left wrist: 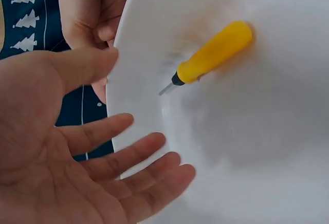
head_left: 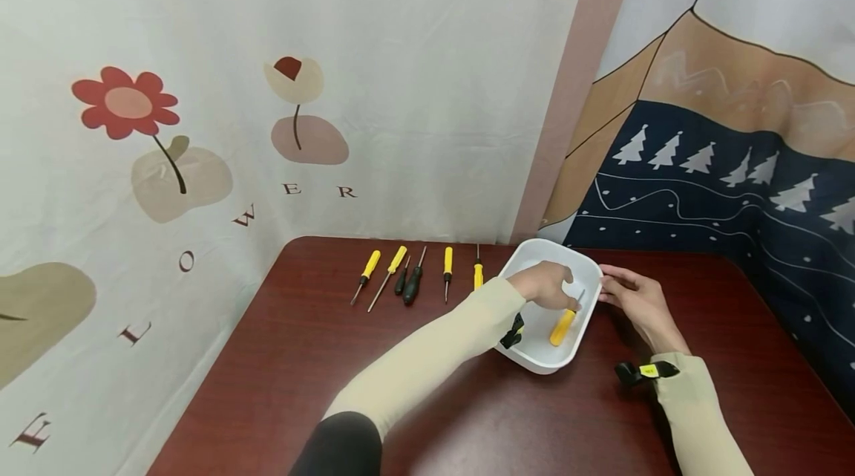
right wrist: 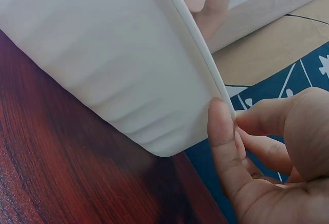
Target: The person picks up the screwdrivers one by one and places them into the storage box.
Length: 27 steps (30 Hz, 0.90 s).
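A white plastic basin (head_left: 536, 338) stands near the back right of the table. Inside it lies a screwdriver with a yellow handle (left wrist: 218, 51), its short metal shaft pointing toward the basin's wall. Over the basin reaches my left hand (head_left: 548, 284); in the left wrist view its fingers are spread and relaxed, apart from the screwdriver, with nothing in them. My right hand (head_left: 643, 305) pinches the basin's right rim between thumb and fingers, as the right wrist view shows from outside.
Left of the basin, several screwdrivers lie in a row along the back of the dark red table (head_left: 267, 387): yellow-handled ones (head_left: 394, 261) and black-handled ones (head_left: 412, 287). One yellow screwdriver (head_left: 478, 273) is close to the basin. Printed curtains (head_left: 427, 90) hang behind the table.
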Each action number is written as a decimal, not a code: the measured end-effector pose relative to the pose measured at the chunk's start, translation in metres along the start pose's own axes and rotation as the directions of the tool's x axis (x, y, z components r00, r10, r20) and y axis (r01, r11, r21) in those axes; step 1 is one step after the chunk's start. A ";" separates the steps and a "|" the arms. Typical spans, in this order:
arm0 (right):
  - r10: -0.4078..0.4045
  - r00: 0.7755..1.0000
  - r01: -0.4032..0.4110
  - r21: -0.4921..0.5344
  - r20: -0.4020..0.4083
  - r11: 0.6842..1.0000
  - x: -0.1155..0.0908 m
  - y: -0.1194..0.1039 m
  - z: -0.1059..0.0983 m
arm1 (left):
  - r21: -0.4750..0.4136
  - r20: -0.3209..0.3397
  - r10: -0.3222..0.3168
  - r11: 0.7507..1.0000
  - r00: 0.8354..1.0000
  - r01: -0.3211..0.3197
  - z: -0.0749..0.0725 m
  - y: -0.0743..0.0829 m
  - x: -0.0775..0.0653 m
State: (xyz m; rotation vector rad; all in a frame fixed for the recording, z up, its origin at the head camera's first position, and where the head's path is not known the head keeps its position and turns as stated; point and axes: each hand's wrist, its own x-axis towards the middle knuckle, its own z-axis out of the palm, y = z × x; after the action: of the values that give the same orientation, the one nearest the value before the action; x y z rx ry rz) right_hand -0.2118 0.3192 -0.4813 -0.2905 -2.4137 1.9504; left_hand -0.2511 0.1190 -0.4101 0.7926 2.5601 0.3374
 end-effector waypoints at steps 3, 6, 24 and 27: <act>0.000 1.000 0.000 -0.003 0.000 1.000 0.000 0.000 0.000 | 0.003 0.002 0.037 0.999 0.999 -0.037 -0.002 -0.003 -0.004; -0.002 1.000 0.002 -0.001 0.002 1.000 0.000 0.000 0.000 | 0.017 0.001 0.077 0.997 0.997 -0.077 -0.002 -0.006 -0.007; 0.033 0.999 -0.033 -0.030 -0.004 0.999 0.001 -0.001 0.001 | 0.123 -0.106 0.152 0.983 0.983 -0.138 -0.002 -0.021 -0.020; 0.024 1.000 -0.024 -0.029 -0.003 0.999 0.000 -0.001 0.001 | 0.158 -0.144 0.165 0.977 0.976 -0.142 -0.004 -0.023 -0.022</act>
State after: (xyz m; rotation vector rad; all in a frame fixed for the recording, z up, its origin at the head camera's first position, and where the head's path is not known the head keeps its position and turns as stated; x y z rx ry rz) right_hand -0.2122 0.3182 -0.4808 -0.3245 -2.4499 1.9254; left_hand -0.2477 0.0875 -0.4069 1.0608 2.6999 0.2704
